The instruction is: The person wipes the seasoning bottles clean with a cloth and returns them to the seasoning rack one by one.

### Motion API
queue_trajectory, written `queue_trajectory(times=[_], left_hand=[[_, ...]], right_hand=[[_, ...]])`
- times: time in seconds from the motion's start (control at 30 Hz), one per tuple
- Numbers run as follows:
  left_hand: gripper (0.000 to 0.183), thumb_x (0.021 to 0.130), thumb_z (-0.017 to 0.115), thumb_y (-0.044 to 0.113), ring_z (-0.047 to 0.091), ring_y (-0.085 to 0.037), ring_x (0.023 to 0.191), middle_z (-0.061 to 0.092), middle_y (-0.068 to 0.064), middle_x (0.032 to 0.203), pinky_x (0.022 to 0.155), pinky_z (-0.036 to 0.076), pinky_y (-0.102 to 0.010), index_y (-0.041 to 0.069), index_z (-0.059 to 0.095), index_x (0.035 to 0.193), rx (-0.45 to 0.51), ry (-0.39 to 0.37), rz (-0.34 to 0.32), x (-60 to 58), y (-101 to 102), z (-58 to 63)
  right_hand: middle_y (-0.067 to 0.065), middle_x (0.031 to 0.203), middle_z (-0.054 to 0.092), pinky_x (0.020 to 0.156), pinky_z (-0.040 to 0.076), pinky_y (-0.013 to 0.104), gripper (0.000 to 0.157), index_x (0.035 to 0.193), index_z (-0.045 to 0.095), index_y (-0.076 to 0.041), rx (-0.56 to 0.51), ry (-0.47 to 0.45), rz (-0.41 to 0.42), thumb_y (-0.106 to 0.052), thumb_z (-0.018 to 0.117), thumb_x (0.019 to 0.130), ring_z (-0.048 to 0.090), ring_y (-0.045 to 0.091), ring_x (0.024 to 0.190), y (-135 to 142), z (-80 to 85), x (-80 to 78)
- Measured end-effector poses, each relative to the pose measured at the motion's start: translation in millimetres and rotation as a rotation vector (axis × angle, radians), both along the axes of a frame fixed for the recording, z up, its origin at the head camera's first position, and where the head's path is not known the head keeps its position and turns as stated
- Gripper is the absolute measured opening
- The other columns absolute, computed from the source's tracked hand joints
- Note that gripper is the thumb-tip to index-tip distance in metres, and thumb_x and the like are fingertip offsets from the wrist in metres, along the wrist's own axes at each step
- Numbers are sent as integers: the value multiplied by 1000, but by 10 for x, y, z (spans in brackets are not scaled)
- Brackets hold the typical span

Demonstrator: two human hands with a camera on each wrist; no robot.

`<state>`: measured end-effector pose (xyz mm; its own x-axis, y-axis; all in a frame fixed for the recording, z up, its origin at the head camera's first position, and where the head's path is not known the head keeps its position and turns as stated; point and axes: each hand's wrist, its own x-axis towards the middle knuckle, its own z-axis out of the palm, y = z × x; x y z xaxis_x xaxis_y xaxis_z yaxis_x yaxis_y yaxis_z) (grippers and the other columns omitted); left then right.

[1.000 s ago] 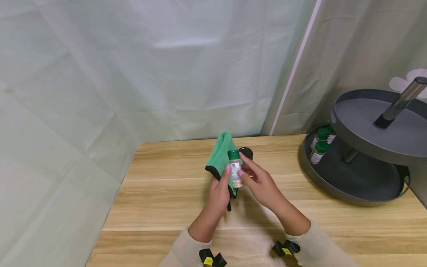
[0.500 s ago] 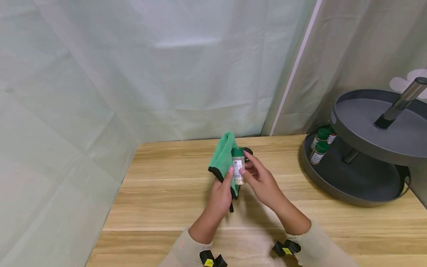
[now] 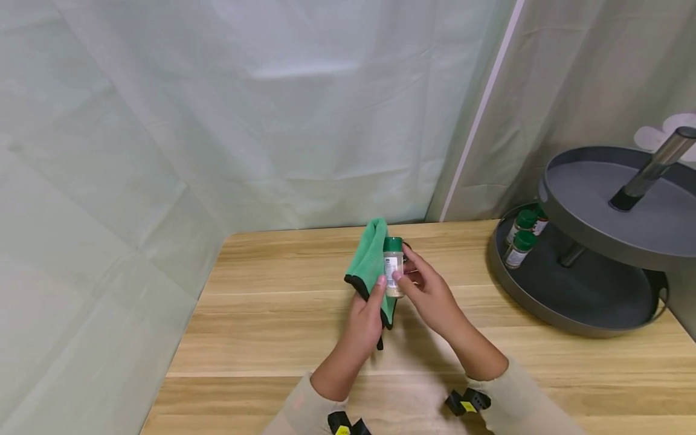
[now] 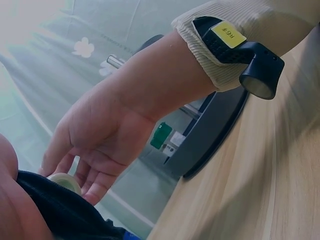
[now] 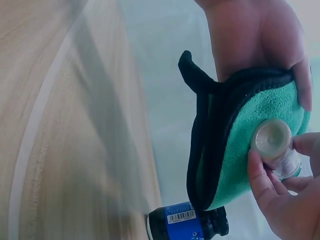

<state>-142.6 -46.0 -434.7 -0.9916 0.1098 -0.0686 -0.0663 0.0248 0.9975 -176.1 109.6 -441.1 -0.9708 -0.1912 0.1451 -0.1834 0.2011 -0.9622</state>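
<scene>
A small clear spice jar [image 3: 394,266] with a green lid and a white label stands nearly upright between the two hands, above the table. My right hand [image 3: 432,299] pinches it between thumb and fingers from the right. My left hand [image 3: 364,320] grips a folded green cloth [image 3: 370,257] with black edging, its thumb at the jar's left side. The cloth lies against the jar's back and left side. In the right wrist view, the jar's round bottom [image 5: 271,139] faces the camera. The left fingers are mostly hidden behind the cloth.
A dark bottle [image 5: 182,222] with a blue label stands behind the hands, mostly hidden in the head view. At the right, a two-tier grey round rack [image 3: 576,317] carries several green-lidded jars [image 3: 520,249] on its lower tier. Pale curtains [image 3: 326,151] hang behind the wooden table [image 3: 244,338].
Both hands have shifted slightly right, carrying the cloth and the jar with them. The jar has also risen a little in view. It covers more of the dark bottle's top behind.
</scene>
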Motion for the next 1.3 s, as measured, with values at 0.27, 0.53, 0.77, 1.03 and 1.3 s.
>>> queue_trajectory(times=[0.27, 0.53, 0.77, 1.03, 1.3], left_hand=[[63, 105, 38, 58, 48, -21, 131, 53, -4, 146, 119, 35, -45, 17, 38, 153, 4, -2, 66, -27, -45, 15], [70, 101, 39, 65, 49, -21, 130, 53, -5, 146, 119, 35, -46, 19, 37, 154, 9, -8, 111, -57, -90, 13], [65, 104, 39, 61, 50, -19, 130, 56, -5, 143, 117, 36, -44, 16, 43, 150, -9, 21, 65, -31, -71, 25], [61, 104, 41, 59, 51, -17, 132, 61, -2, 141, 119, 36, -45, 15, 51, 145, -53, 1, 22, 3, -15, 20], [64, 104, 39, 59, 53, -19, 128, 58, -5, 142, 116, 39, -45, 15, 43, 150, 7, -1, -17, -9, -4, -8]], right_hand=[[13, 118, 64, 80, 57, 24, 60, 155, 41, -24, 5, 39, 50, -25, 65, 100, 63, 23, 100, -60, -6, 42], [7, 123, 67, 86, 55, 25, 57, 156, 37, -34, 51, 56, 92, -29, 59, 103, 65, 20, 106, -76, 3, 93], [6, 118, 67, 83, 55, 27, 61, 156, 37, -32, 51, 113, 46, -26, 63, 102, 65, 21, 103, -71, 6, 70], [12, 120, 61, 82, 56, 25, 63, 157, 35, -27, 6, 62, -35, -28, 64, 101, 64, 22, 98, -17, 2, 9], [19, 118, 58, 76, 62, 43, 65, 157, 36, -24, -60, 36, 10, -20, 66, 100, 63, 24, 94, -37, -30, -16]])
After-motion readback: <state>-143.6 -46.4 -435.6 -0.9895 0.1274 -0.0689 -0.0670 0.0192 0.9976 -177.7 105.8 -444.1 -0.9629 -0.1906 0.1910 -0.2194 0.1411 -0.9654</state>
